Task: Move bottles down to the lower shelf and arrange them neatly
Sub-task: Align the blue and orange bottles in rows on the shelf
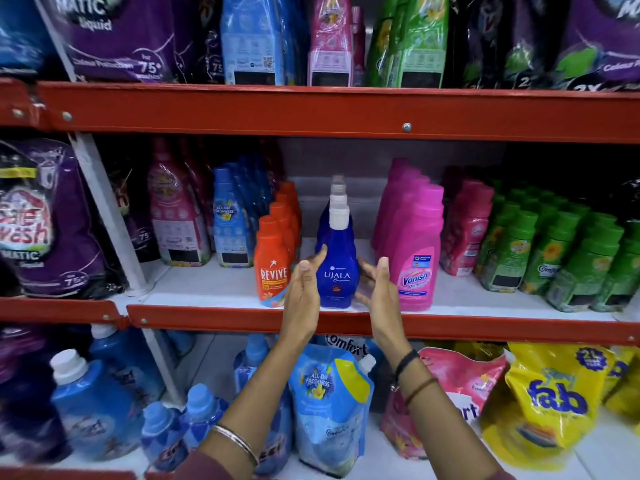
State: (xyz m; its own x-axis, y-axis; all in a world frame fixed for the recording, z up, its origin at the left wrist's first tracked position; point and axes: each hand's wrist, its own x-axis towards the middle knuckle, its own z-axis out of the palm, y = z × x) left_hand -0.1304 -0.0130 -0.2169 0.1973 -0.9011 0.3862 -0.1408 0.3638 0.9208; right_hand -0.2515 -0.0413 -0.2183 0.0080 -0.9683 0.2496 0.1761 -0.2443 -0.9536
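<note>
Blue bottle [337,268] upright at frame centre, between my hands. Left hand [303,289] and right hand [379,289] both open, flanking it.

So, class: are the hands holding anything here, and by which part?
Nothing is held. Both open hands, left and right, flank the blue Ujala bottle's lower body without gripping it.

— What kind of place is this?
— A shop, the laundry aisle. Red metal shelves [311,112] carry many same bottles in rows [337,258], and big detergent pouches [550,400] with brand labels stand below
</note>
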